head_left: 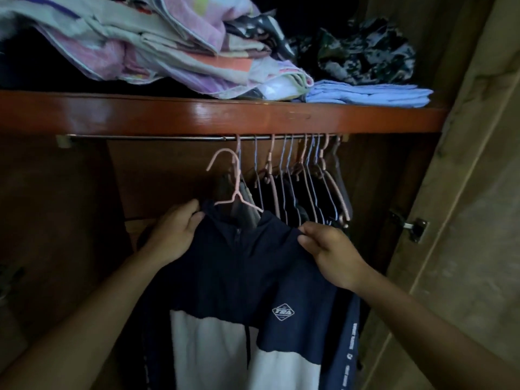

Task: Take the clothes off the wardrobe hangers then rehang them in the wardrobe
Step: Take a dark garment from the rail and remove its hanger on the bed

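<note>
Head view: a navy-and-white hooded top (242,277) was held up in front of the open wardrobe, below the rail and left of the hanging clothes.
Hanger in top: a pink wire hanger (235,190) sat in its neck, hook free of the rail (146,137).
Left hand (174,237): fingers curled, gripping the top's left shoulder.
Right hand (332,253): thumb and fingers pinching the right shoulder.
Rail, right end: pink and blue hangers (306,175) bunched together, carrying dark clothes (292,201).
Shelf (225,114) above: folded pastel linens (157,43), a blue folded stack (368,94) at its right end, a dark patterned bundle (363,52) behind.
Right edge: wardrobe door (464,192), open.
</note>
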